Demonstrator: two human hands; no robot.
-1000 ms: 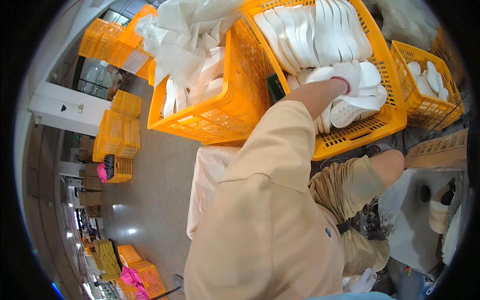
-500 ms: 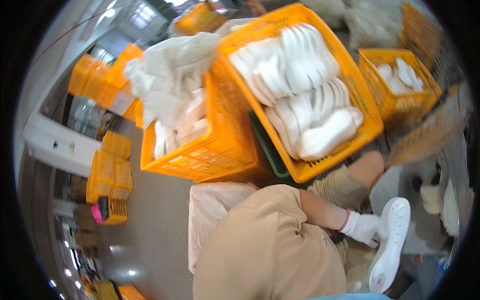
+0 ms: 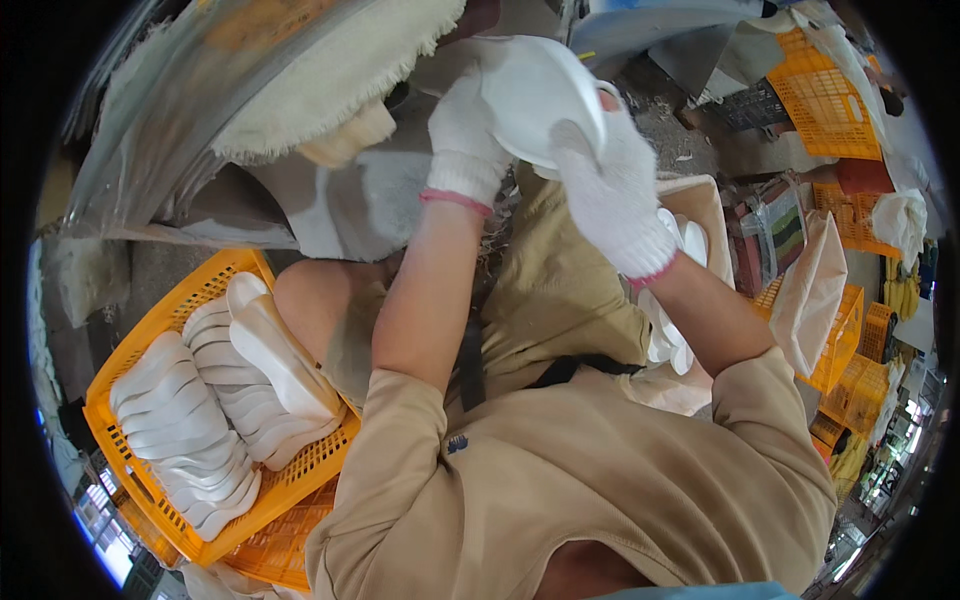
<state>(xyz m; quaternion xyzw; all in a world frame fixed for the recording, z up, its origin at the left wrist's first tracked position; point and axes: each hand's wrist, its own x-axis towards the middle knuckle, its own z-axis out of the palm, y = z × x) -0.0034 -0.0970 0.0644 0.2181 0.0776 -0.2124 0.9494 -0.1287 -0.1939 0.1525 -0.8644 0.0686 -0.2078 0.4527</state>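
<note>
A white shoe sole is held up in front of me, tilted and slightly blurred. My left hand, in a white knit glove with a pink cuff, grips its left side. Gloved the same way, my right hand is closed on the sole's right edge, with the thumb against it. The sole's far end runs up beside the machine and is partly hidden. To the left, an orange crate holds rows of stacked white soles. More white soles lie in a lined container past my right forearm.
A frayed off-white cloth pad and clear plastic sheeting hang close by at the upper left. Orange crates stand at the far right, some with liners. My knees lie under the work.
My view has swung from the crates to the work in front of me. Earlier one gloved hand showed holding a sole; now both hands hold one.
</note>
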